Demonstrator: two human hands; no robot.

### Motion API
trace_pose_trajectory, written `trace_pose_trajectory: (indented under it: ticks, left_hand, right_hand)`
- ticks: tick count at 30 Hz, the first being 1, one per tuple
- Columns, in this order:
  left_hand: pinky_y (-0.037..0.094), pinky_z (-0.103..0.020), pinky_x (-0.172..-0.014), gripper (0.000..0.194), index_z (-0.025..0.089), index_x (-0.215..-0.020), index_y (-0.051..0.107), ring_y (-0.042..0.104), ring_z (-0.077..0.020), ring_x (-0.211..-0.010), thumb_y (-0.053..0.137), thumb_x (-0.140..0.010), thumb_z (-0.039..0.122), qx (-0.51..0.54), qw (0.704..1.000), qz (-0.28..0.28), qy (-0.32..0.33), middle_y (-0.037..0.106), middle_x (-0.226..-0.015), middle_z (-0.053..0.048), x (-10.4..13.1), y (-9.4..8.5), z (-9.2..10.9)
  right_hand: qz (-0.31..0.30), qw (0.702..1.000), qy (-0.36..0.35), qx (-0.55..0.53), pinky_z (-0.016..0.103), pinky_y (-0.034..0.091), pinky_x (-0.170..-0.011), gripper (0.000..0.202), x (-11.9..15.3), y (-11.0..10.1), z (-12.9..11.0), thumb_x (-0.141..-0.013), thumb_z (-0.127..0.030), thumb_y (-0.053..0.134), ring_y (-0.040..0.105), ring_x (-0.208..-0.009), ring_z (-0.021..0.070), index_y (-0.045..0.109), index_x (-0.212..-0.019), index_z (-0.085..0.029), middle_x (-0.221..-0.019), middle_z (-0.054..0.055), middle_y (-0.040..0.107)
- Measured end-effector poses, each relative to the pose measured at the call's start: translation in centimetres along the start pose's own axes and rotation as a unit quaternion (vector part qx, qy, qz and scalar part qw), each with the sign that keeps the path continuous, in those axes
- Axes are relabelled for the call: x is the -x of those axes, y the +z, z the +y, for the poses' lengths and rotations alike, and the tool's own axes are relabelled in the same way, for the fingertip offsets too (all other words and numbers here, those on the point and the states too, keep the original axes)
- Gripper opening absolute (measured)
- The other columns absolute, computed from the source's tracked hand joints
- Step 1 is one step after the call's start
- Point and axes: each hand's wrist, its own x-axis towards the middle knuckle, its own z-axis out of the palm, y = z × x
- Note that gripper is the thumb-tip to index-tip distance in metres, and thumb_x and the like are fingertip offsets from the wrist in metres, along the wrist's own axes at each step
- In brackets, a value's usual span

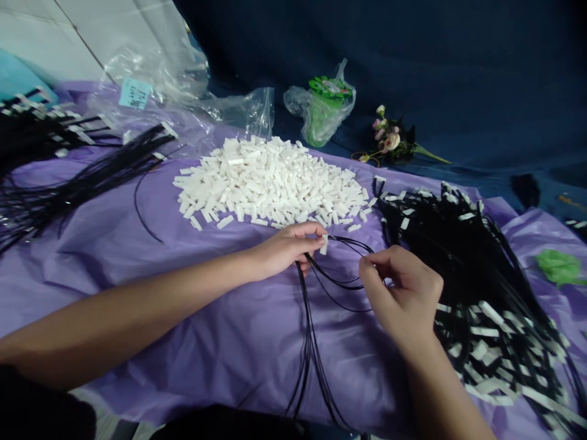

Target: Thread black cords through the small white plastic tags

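Note:
My left hand pinches a small white connector at the middle, just in front of a heap of white connectors. Thin black wires run from under its fingers down over the purple cloth, and others loop across to the right. My right hand is closed at the right end of these loops, thumb and forefinger pressed together on black wires. The wire ends inside its fingers are hidden.
On the right lies a big pile of black wires with white ends; more bundles lie on the left. Behind the heap are clear plastic bags, a bagged green cup and artificial flowers. Green plastic sits far right.

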Motion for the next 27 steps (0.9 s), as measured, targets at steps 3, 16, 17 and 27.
trace_pose_trajectory:
  ticks: [3,16,17,27]
  left_hand:
    - [0.04,-0.024,-0.051,0.012,0.018,-0.085,0.054,0.046,-0.0065,-0.047,0.056,-0.085,0.029,-0.002,1.0,-0.004,0.002,0.049,-0.06,0.006,-0.02,-0.03,-0.06]
    - [0.04,-0.024,-0.052,0.012,0.018,-0.086,0.054,0.046,-0.0064,-0.048,0.057,-0.084,0.03,0.003,1.0,-0.01,0.006,0.05,-0.062,0.006,-0.03,-0.12,-0.11]
    - [0.039,-0.024,-0.052,0.012,0.018,-0.086,0.054,0.046,-0.0063,-0.047,0.057,-0.084,0.031,0.003,1.0,-0.01,0.006,0.05,-0.062,0.006,-0.04,-0.13,-0.14]
    - [0.04,-0.022,-0.051,0.011,0.018,-0.088,0.055,0.045,-0.0059,-0.049,0.057,-0.085,0.028,-0.006,1.0,-0.006,0.008,0.049,-0.063,0.006,0.09,0.0,0.05]
  right_hand:
    - [-0.011,1.0,-0.008,0.005,0.022,0.037,-0.052,0.013,-0.05,0.1,-0.05,-0.076,-0.01,0.06,0.046,-0.051,0.0076,0.06,-0.063,-0.015,-0.056,-0.004,0.049]
    - [-0.029,1.0,-0.003,0.004,0.023,0.037,-0.052,0.013,-0.09,0.18,-0.09,-0.077,-0.011,0.058,0.046,-0.051,0.0085,0.059,-0.065,-0.016,-0.057,-0.003,0.049]
    - [-0.03,1.0,-0.004,0.005,0.023,0.037,-0.052,0.013,-0.08,0.16,-0.08,-0.077,-0.011,0.058,0.046,-0.051,0.0087,0.059,-0.065,-0.016,-0.057,-0.003,0.049]
    - [-0.027,0.999,0.015,-0.006,0.023,0.038,-0.053,0.012,-0.07,0.12,0.01,-0.077,-0.012,0.058,0.048,-0.052,0.009,0.06,-0.066,-0.016,-0.058,-0.003,0.052]
